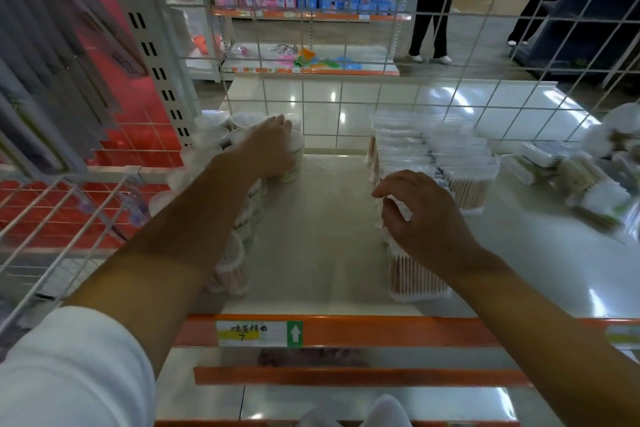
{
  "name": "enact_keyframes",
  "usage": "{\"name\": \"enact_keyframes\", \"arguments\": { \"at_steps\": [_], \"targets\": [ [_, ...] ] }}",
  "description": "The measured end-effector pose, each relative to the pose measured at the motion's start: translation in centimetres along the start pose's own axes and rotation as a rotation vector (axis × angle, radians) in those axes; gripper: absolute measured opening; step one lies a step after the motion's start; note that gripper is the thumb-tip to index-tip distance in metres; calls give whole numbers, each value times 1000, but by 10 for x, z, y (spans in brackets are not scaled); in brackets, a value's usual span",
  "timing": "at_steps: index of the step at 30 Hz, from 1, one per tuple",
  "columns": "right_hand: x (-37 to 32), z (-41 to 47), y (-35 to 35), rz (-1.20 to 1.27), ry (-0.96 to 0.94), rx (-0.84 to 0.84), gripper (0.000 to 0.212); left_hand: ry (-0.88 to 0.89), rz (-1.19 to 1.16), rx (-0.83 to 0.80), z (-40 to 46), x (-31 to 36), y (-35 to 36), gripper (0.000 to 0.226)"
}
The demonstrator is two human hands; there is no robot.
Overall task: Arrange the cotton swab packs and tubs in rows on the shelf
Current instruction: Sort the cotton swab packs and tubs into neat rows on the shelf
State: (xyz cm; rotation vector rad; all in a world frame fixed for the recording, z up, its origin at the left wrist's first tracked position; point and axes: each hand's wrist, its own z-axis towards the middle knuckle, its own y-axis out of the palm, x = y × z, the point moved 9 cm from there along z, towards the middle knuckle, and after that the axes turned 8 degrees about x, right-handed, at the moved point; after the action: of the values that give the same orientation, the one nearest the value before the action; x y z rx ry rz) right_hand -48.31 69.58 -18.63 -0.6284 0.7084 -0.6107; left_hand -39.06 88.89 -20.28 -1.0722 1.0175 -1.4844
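I see a glossy pale shelf (322,236) with an orange front rail (381,331) carrying a handwritten price label (251,333). A white wire grid (346,104) closes the back; beyond it stands another store aisle. Tubs (242,232) run in a row along the left, by a wire side basket (62,211). My left hand (272,146) wraps a tub (294,159) far back. My right hand (422,215), fingers curled, grips the top of the nearest pack (415,274) in the right-hand row of packs (433,156). Bare shelf lies between both rows; loose packs (571,184) sprawl at right.
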Motion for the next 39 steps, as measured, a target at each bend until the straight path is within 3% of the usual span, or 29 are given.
{"name": "enact_keyframes", "arguments": {
  "at_steps": [17, 22, 30, 39],
  "targets": [
    [2, 1, -8, 3, -8, 50, 19, -87, -18, 62, -9, -6, -14, 26],
    [7, 9, -14, -73, -28, 62, 22, -144, -61, -18, -9, -1, -15, 40],
    [37, 32, -24, -218, 91, -122, 42, 56, -10, -36, -8, 75, -34, 51],
    [84, 17, -68, -293, 174, -114, 44, 255, 29, 33, -17, 186, -35, 54]
  ]
}}
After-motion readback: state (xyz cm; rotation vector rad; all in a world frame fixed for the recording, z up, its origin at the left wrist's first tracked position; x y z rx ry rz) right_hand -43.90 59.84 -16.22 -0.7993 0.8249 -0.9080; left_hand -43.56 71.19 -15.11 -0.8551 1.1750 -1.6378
